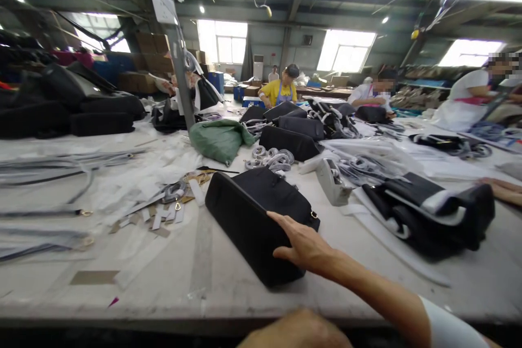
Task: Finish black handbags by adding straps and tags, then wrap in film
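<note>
A black bag point(244, 223) lies tipped over on the white table, its flat long side facing me. My right hand point(302, 244) rests on the right part of that bag, fingers stretched out along its edge and thumb apart. It presses flat and does not wrap round the bag. A small gold ring shows at the bag's right end. My left hand is not recognisable in view; a blurred patch of bare skin point(296, 331) at the bottom edge could be an arm or a knee.
Left of the bag lie cardboard scraps point(157, 215) and grey straps point(53, 171). Behind it are coiled straps point(273, 157), a green sack point(222, 140) and more black bags point(289, 133). At right, another person's arm point(503, 190) reaches a black bag point(432, 217). Several people work farther back.
</note>
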Demonstrator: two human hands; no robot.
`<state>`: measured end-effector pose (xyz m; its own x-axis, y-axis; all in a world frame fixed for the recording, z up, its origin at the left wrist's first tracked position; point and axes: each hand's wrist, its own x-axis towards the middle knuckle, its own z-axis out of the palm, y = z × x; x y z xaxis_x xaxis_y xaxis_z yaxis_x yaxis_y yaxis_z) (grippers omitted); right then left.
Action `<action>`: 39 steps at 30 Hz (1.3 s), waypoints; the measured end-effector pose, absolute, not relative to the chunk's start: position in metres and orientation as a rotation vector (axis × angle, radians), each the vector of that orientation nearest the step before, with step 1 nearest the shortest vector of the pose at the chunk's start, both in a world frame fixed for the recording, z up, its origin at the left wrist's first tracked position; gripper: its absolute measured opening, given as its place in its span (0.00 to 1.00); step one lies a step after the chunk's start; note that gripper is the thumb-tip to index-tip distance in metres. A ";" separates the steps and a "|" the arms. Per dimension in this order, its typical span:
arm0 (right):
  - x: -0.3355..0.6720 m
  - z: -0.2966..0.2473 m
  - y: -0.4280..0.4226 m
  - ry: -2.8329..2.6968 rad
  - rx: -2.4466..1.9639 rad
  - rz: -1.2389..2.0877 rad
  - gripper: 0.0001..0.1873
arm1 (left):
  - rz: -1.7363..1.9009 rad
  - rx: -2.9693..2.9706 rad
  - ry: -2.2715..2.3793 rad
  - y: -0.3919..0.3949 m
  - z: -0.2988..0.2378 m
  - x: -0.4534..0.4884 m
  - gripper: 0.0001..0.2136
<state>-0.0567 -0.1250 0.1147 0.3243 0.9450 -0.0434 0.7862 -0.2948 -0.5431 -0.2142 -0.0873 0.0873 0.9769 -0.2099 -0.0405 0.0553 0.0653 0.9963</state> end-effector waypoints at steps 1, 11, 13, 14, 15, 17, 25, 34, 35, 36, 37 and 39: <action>-0.059 0.106 -0.134 -1.404 -2.188 0.520 0.41 | -0.151 1.566 -0.128 -0.067 0.098 -0.217 0.13; -0.034 0.114 -0.140 -1.355 -1.876 0.509 0.06 | 0.358 2.918 0.366 0.143 0.143 -0.189 0.16; -0.017 0.131 -0.154 -1.419 -1.949 0.532 0.06 | 0.268 2.868 0.306 0.131 0.145 -0.206 0.07; -0.011 0.136 -0.163 -1.407 -1.985 0.589 0.07 | 0.222 2.822 0.268 0.118 0.146 -0.217 0.04; -0.006 0.141 -0.174 -1.382 -2.020 0.666 0.08 | 0.181 2.763 0.239 0.102 0.145 -0.229 0.02; -0.003 0.145 -0.196 -1.354 -2.097 0.798 0.09 | 0.128 2.692 0.193 0.069 0.142 -0.251 0.03; -0.048 0.130 -0.184 -1.604 -2.310 0.389 0.24 | 0.081 2.617 0.146 0.027 0.129 -0.229 0.05; -0.023 0.039 -0.129 -1.532 -2.376 0.343 0.23 | 0.449 1.887 0.628 0.095 0.048 -0.168 0.16; -0.022 0.038 -0.130 -1.536 -2.358 0.331 0.23 | 0.484 1.805 0.724 0.107 0.043 -0.168 0.16; -0.022 0.038 -0.132 -1.535 -2.339 0.326 0.23 | 0.471 1.761 0.771 0.117 0.040 -0.168 0.16; -0.023 0.039 -0.133 -1.529 -2.325 0.330 0.23 | 0.427 1.741 0.781 0.126 0.037 -0.167 0.16; -0.024 0.043 -0.134 -1.502 -2.299 0.346 0.23 | 0.302 1.759 0.679 0.138 0.037 -0.164 0.18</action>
